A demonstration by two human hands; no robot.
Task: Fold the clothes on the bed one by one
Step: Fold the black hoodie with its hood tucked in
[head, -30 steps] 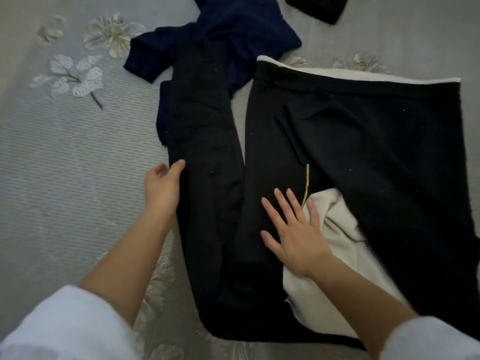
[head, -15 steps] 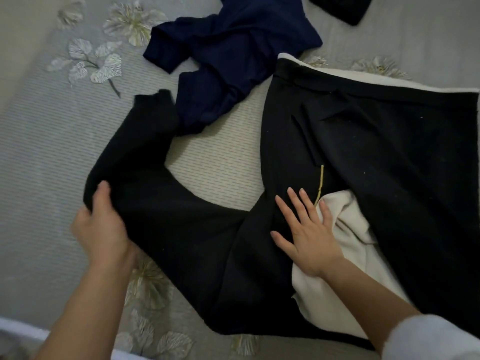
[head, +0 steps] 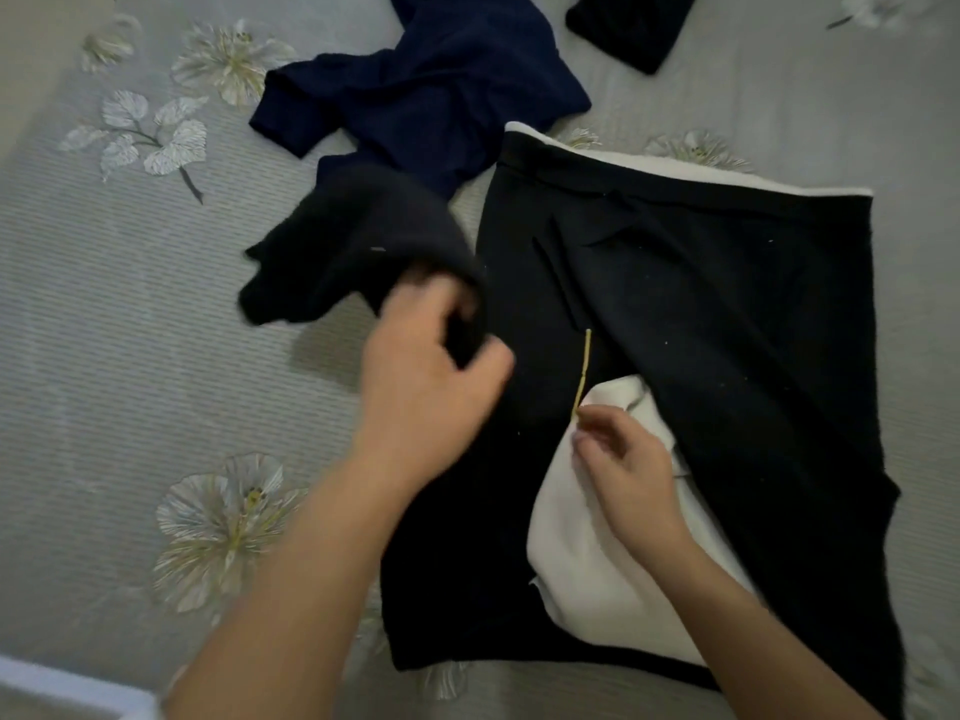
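Note:
A black jacket (head: 727, 314) with cream lining lies spread on the grey flowered bed (head: 104, 356). Its cream lining (head: 587, 553) shows at the open front, beside a thin gold zip line (head: 583, 371). My left hand (head: 431, 376) grips the jacket's black sleeve (head: 353, 252) and holds it lifted above the left side of the jacket body. The sleeve's cuff end hangs to the left over the bed. My right hand (head: 623, 465) rests on the cream lining with its fingers curled at the lower end of the zip line; whether it pinches the fabric is unclear.
A crumpled navy garment (head: 431, 90) lies at the back, just beyond the sleeve. Another dark piece of clothing (head: 634, 23) lies at the top edge. A strip of white (head: 62, 688) shows at the bottom left corner.
My left hand pulled the sleeve out to the left, then lifted it and carried it right over the jacket. My right hand went from flat on the jacket to curled at the zip.

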